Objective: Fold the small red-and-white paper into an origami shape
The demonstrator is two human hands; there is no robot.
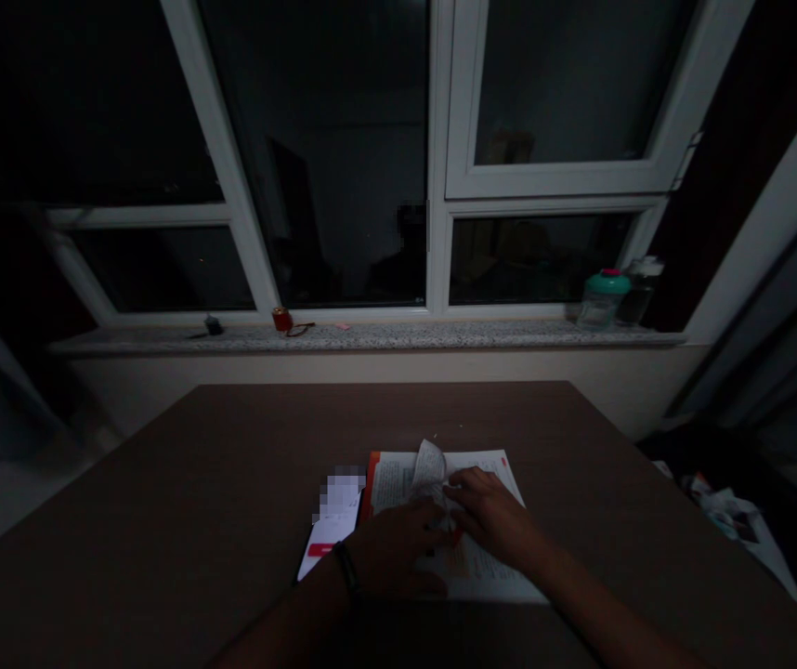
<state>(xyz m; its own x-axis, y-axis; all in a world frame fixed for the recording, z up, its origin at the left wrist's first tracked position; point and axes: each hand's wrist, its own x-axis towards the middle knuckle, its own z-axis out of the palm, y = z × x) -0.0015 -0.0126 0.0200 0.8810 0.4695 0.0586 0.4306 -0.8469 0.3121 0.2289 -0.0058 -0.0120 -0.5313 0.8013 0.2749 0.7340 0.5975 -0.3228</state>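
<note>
An open book point(492, 578) with printed pages and an orange edge lies on the brown table. A curled piece of paper point(428, 465) rises from its upper middle. My left hand point(402, 548), with a dark band on the wrist, rests over the book's lower left part; its fingers are dim and partly lost in shadow. On the right side of the book my right hand point(486, 506) has its fingers bent towards the curled paper, near its edge. What its fingertips hold is too dark to make out. A lit phone point(334, 520) lies left of the book.
The brown table point(231, 465) reaches to a wall below a window. On the stone sill point(398, 336) stand a small dark bottle point(213, 325), a red jar point(281, 320) and a teal-lidded bottle point(604, 299). Papers point(739, 525) lie beyond the table's right edge.
</note>
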